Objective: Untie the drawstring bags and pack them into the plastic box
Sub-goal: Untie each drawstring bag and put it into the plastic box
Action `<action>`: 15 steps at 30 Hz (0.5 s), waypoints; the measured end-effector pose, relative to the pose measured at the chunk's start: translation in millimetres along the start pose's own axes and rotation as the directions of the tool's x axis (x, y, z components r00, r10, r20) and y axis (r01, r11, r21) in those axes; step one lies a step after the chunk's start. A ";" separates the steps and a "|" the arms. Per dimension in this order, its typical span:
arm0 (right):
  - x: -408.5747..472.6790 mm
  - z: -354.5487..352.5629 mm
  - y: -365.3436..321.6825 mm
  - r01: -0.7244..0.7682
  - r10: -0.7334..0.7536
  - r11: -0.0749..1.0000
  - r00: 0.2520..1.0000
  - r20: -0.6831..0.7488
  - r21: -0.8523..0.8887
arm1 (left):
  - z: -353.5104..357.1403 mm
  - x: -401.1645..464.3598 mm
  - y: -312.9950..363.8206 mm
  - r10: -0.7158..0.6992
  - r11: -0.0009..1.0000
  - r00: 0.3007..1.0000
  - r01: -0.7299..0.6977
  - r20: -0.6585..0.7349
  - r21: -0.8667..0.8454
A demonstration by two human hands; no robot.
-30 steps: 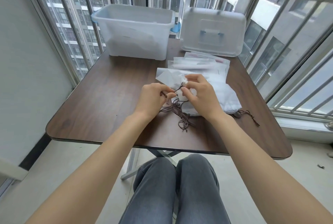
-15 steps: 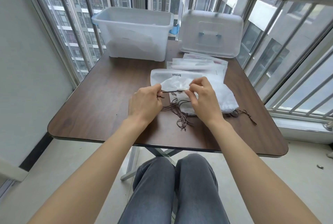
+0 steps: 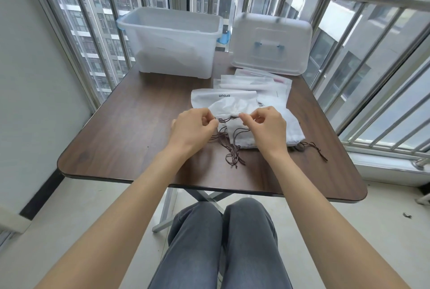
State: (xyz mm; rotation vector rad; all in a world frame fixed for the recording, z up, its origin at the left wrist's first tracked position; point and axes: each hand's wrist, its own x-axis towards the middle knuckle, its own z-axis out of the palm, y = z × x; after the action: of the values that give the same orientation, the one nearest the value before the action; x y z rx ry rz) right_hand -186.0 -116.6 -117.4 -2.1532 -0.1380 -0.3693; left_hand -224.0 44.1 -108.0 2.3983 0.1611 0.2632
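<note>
Both hands, the left hand (image 3: 193,125) and right hand (image 3: 265,128), are pinching the brown drawstring (image 3: 226,119) further apart than before, apparently loosening the white bag (image 3: 232,107) for packing.

Dark wood-grain table (image 3: 121,135), rounded corners. On it: open clear plastic box (image 3: 171,40) far left, its lid (image 3: 271,43) beside it at right, flat packets (image 3: 256,83), white drawstring bags (image 3: 246,123), loose brown cords (image 3: 235,156).
</note>
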 end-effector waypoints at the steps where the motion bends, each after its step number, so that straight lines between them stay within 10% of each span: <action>1: 0.1 -0.1 -1.1 -0.030 0.030 0.999 1.000 -0.006 0.037 | -0.7 1.7 2.7 0.019 1.000 1.000 -0.019 -0.013 -0.019; 8: -6.2 6.3 -4.3 -0.099 0.108 0.982 0.993 -0.043 0.161 | -2.7 -1.8 21.5 0.109 0.909 0.981 -0.163 -0.159 -0.383; 15: -3.6 7.7 -13.7 -0.135 0.144 0.960 0.989 -0.020 0.244 | -1.4 -0.6 27.9 0.015 0.467 0.989 0.126 0.150 -0.875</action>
State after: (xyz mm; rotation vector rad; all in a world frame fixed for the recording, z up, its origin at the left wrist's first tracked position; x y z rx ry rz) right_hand -191.0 -102.3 -111.9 -1.9011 -0.0081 -0.2947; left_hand -223.7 24.2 -88.4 1.3238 0.0143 0.0951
